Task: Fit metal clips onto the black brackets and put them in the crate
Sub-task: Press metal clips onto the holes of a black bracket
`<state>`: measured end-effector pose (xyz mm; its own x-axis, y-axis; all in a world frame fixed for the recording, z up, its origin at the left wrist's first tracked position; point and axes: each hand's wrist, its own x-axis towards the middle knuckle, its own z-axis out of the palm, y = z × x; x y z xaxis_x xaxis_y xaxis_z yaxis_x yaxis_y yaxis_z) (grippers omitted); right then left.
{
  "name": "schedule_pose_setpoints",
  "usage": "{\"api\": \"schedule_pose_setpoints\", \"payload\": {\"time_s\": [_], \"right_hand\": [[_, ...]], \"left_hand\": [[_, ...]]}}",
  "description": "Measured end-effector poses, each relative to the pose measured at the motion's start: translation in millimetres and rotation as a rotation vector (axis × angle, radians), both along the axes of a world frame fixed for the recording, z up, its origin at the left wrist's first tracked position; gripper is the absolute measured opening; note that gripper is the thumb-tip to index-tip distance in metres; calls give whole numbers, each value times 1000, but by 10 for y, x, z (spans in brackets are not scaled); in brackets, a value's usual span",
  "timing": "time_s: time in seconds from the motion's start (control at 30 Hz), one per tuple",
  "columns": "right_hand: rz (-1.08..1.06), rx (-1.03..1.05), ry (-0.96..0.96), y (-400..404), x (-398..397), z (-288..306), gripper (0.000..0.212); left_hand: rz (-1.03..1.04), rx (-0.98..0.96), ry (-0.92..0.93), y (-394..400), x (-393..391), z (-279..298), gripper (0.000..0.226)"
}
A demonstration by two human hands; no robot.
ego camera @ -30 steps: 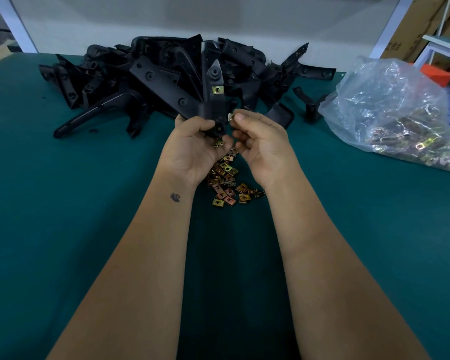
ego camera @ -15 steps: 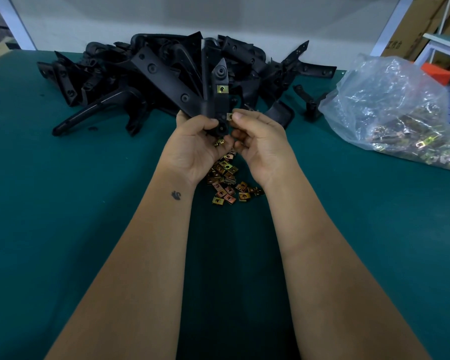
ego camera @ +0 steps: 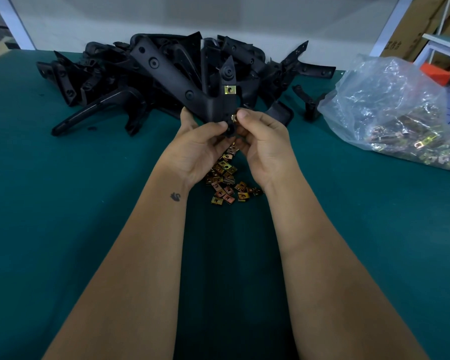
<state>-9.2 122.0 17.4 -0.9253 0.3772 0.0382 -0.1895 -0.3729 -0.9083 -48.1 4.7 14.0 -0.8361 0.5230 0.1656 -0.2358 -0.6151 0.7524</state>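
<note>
At the centre of the frame, the left hand (ego camera: 195,149) is gripping a black bracket (ego camera: 213,100), fingers curled round its lower end (one brass clip (ego camera: 230,89) is already sitting higher up). The right hand (ego camera: 264,149) is pinching a second clip (ego camera: 234,117) against the bracket's edge. Loose clips (ego camera: 225,181) are lying on the green worktop (ego camera: 63,203) below.
</note>
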Motion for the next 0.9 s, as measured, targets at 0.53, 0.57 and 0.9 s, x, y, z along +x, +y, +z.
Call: {"api": "schedule_pose_setpoints", "payload": {"time_s": [0.53,0.57,0.9], "right_hand": [[-126,45,27,-106,-34,-19,13],[-152,98,23,-110,-41,-27,11],[-338,762,41,-190,-33,-94,17]], "left_hand": [[59,32,1,64,7,-31,60],[73,43,-21,72,-3,-35,57],[199,20,-164,154,-86,-58,62]]}}
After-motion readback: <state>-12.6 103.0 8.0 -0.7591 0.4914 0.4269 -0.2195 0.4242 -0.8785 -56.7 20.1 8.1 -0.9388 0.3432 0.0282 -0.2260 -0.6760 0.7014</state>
